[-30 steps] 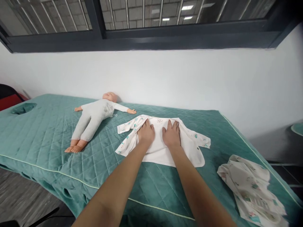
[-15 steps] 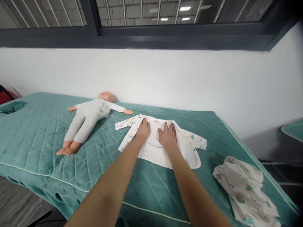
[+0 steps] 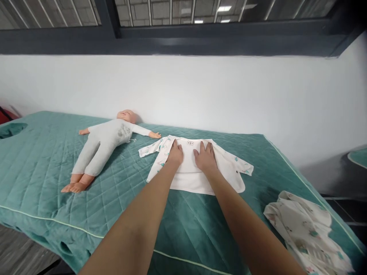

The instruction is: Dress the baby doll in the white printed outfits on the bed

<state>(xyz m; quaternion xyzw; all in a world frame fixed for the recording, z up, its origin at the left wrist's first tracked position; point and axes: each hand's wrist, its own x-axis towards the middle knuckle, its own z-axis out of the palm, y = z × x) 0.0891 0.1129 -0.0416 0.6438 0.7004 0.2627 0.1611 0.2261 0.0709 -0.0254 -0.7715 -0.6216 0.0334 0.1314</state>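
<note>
A white long-sleeved baby shirt [image 3: 186, 182] with a small coloured print lies spread on the green quilted cover, its front opened out and its plain inner side facing up. My left hand [image 3: 175, 154] rests on the inside near the left front edge, fingers stretched toward the collar and partly hidden by the flap. Pressed flat inside the right half, my right hand [image 3: 205, 157] has its fingers spread, the outer ones partly covered by the cloth. To the left a baby doll [image 3: 107, 133] in a white suit lies on its back, one hand close to the shirt's left sleeve.
A crumpled printed baby garment [image 3: 308, 229] lies at the bed's right end. The green quilted bed cover [image 3: 37, 168] has a hole at far left. Behind stands a white wall [image 3: 200, 95] under a dark window frame [image 3: 215, 42].
Both hands have stayed inside the shirt with little movement. The shirt's lower edge has shifted slightly away from me. The view has moved a little.
</note>
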